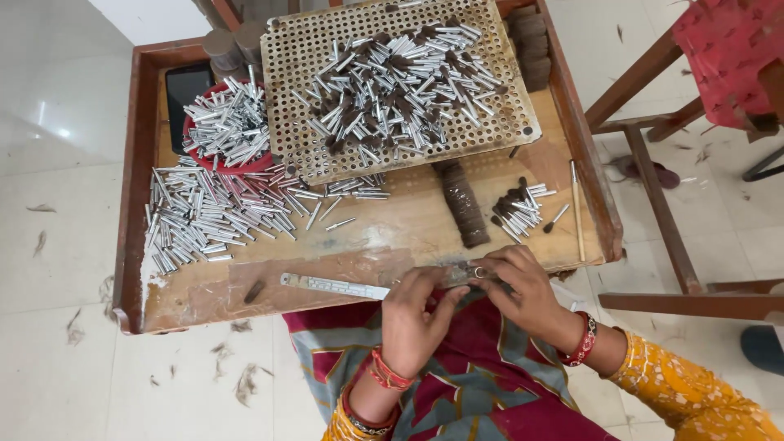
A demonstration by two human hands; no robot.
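Nearest the camera, a lap draped in patterned maroon and blue cloth [482,384], soft and folded. Beyond it, a shallow wooden tray-table [131,212] with raised dark rims and a worn, pale, scratched floor. On its far part, a tilted perforated board [506,122], tan and dotted with round holes, bearing a heap of short metal tubes [392,77], some tipped with dark bristle. At left, loose shiny tubes [212,212] lie scattered, with more in a red bowl [245,163]. Near centre, a ribbed dark brown roll [464,204]; to its right, a small cluster of bristle-tipped tubes [516,208] and a thin stick [576,204]. On the near edge lies a flat metal ruler [331,286], its long axis running left to right. The left hand [416,314] and right hand [523,290] meet at the near rim, fingers closed together on a small ring-ended metal piece [478,272]; its long axis cannot be told, since the fingers cover it.
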